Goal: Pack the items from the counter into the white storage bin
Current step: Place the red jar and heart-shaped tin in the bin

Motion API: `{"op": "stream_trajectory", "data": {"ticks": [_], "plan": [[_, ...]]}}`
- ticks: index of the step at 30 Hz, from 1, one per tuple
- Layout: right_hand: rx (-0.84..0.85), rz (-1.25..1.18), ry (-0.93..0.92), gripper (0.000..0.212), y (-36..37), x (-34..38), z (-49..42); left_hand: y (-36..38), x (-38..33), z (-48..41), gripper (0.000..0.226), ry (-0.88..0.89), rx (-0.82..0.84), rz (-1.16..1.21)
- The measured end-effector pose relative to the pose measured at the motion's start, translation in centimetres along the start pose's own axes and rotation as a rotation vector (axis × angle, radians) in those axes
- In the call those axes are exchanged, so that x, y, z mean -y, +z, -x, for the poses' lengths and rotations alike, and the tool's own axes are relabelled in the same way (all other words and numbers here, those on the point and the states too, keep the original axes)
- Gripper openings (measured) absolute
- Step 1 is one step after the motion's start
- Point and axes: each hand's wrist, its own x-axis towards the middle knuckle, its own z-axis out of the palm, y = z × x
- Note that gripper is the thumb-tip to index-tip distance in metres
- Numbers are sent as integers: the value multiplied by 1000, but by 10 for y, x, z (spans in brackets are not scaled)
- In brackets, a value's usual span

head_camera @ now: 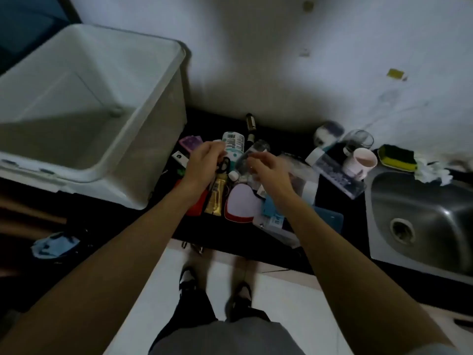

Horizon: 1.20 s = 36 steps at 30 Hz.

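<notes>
The white storage bin (163, 139) stands empty at the left end of the dark counter (217, 234), just beside a heap of small items. The left hand (203, 162) hovers over black scissors (224, 165) and a gold tube (217, 198), its fingers curled. The right hand (268, 172) reaches to a clear bottle (252, 151). Blur hides whether either hand grips anything. A steel sink (422, 213) lies at the right.

White storage bin (163, 139), gold tube (217, 198), red-rimmed white heart-shaped box (242, 204), yellow-and-green sponge (396, 157), black counter (225, 233)
</notes>
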Motion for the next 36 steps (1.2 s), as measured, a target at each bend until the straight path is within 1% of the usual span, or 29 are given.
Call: {"op": "stream_trajectory", "data": {"ticks": [2, 5, 11, 14, 18, 19, 21, 22, 23, 25, 27, 29, 33, 36], "plan": [[-51, 24, 9, 21, 10, 4, -5, -11, 1, -13, 29, -3, 6, -6], [-78, 46, 39, 22, 25, 3, -15, -25, 9, -31, 25, 16, 32, -37], [-134, 136, 81, 39, 53, 3, -31, -49, 27, -62, 15, 35, 74, -127], [-114, 238, 120, 45, 61, -6, -34, -59, 37, -70, 19, 44, 113, -241], [-40, 299, 268, 54, 65, -16, -32, -71, 52, -71, 22, 85, 191, -527], [-27, 313, 287, 54, 65, -20, -33, -75, 56, -71, 25, 85, 218, -574], [-40, 354, 285, 51, 66, -25, -32, -83, 62, -71, 41, 103, 263, -641], [-51, 414, 273, 52, 65, -29, -33, -87, 65, -71, 51, 114, 286, -670], [-54, 512, 258, 57, 64, -32, -33, -91, 68, -71, 56, 122, 318, -685], [-39, 726, 247, 74, 61, -40, -33, -97, 75, -68, 54, 155, 420, -696], [-21, 824, 292, 86, 61, -45, -32, -103, 84, -64, 53, 238, 484, -713], [16, 877, 340, 90, 61, -50, -31, -110, 91, -61, 59, 290, 528, -741], [36, 967, 327, 97, 66, -61, -26, -125, 96, -57, 86, 337, 597, -887], [30, 1042, 283, 96, 70, -67, -21, -132, 100, -56, 90, 377, 612, -926]]}}
